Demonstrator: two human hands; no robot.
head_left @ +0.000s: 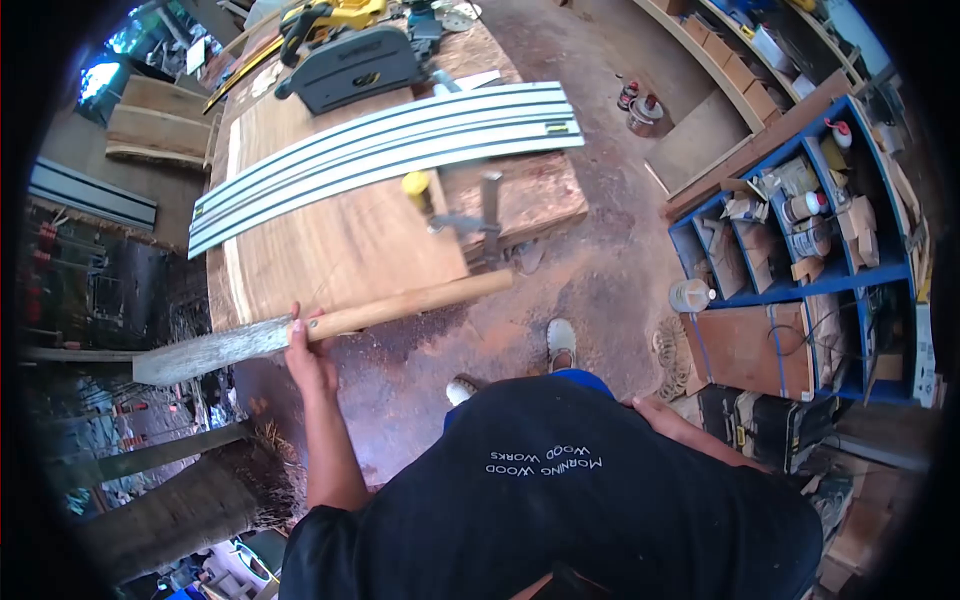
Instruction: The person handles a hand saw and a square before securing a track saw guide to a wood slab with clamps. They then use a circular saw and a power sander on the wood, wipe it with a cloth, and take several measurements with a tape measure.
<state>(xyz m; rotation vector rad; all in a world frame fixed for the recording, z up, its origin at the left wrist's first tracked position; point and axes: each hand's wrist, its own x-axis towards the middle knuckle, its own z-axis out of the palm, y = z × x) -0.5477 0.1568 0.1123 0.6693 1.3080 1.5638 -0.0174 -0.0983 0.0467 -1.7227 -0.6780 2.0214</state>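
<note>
Across the left and middle of the frame, a long tool with a round pale-wood handle and a flat grey blade (415, 302) slants slightly upward to the right, held in the left hand (308, 352). Its handle looks smooth and cylindrical with a rounded end, while the blade is broad, mottled and rough-looking, squared off at its far end. The left hand is closed on the tool where blade and handle meet, fingertips showing along the upper side; the blade runs out to the left of the grip and the handle to the right, in front of the near edge of a brown slab of wood with visible grain (330, 240). Over that slab, upper left of centre, lie long silvery guide rails with dark stripes (385, 140), and by their lower edge stands a metal clamp with a yellow knob (418, 190). Beyond the rails, at the top, sits a dark grey and yellow circular saw (355, 70). Right of centre, the right hand (660, 415) is near the side of a black shirt with white lettering (545, 500), partly hidden, and whether its fingers are apart or together cannot be told. At the right stands a blue compartmented shelf (762, 290).
</note>
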